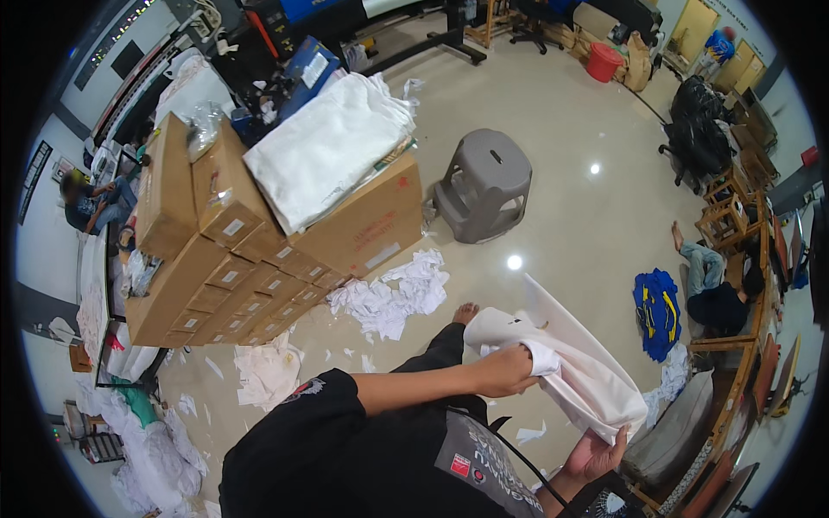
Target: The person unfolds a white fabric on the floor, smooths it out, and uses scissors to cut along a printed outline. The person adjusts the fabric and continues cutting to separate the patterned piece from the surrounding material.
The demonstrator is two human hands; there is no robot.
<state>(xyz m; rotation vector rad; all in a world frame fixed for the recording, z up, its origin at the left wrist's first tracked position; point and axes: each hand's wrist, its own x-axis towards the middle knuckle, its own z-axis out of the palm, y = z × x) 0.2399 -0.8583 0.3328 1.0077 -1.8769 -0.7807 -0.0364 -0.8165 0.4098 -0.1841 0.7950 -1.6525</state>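
Note:
My left hand (509, 369) is closed on a folded white band at the upper part of a pale cream-white fabric piece (583, 380), which hangs over my bare foot side in a long, creased shape with a pointed flap rising at the top. My right hand (596, 453) grips the lower corner of the same piece, thumb and fingers pressed round its edge. Below the fabric, some of the floor shows scattered white scraps (531, 433). My left forearm crosses in front of my dark clothing.
Stacked cartons (224, 285) topped with white cloth (324, 142) stand left, beside paper scraps (389, 293). A grey stool (484, 181) is ahead. At right, a person (717, 298) reclines near blue-yellow cloth (656, 311). Other people (86, 207) sit left and stand (717, 52) far back.

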